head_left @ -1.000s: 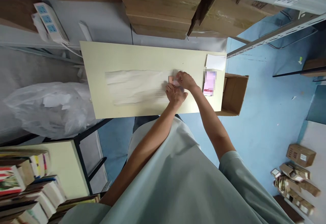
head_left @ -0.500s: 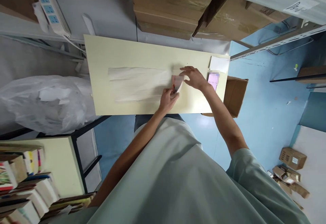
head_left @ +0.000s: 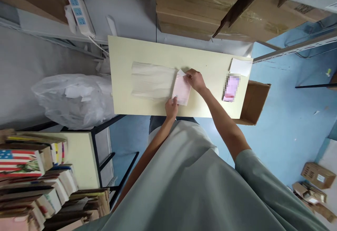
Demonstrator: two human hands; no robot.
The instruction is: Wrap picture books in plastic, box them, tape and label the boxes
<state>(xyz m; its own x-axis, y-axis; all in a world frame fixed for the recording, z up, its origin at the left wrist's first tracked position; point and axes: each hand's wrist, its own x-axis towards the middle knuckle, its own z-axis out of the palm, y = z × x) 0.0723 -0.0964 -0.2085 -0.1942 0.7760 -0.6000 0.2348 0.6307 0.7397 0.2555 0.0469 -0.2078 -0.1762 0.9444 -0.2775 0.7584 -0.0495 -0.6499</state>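
Pale-yellow rectangular bench (head_left: 158, 53), blue floor (head_left: 276, 126) beyond; flat pink rectangular packet (head_left: 181, 90) mid-bench, nearer front edge. Left hand (head_left: 171, 108) grips its front left corner; right hand (head_left: 195, 79), fingers drawn together at back right corner (tips hidden, hold can't be told). Unclear whether long translucent white sheet (head_left: 154, 80) runs under it; pink-screened phone (head_left: 232, 85) by right edge, pixelated

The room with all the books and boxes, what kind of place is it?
Probably a storeroom or workroom: there are big boxes behind the table, rows of books at lower left, and smaller boxes at right.
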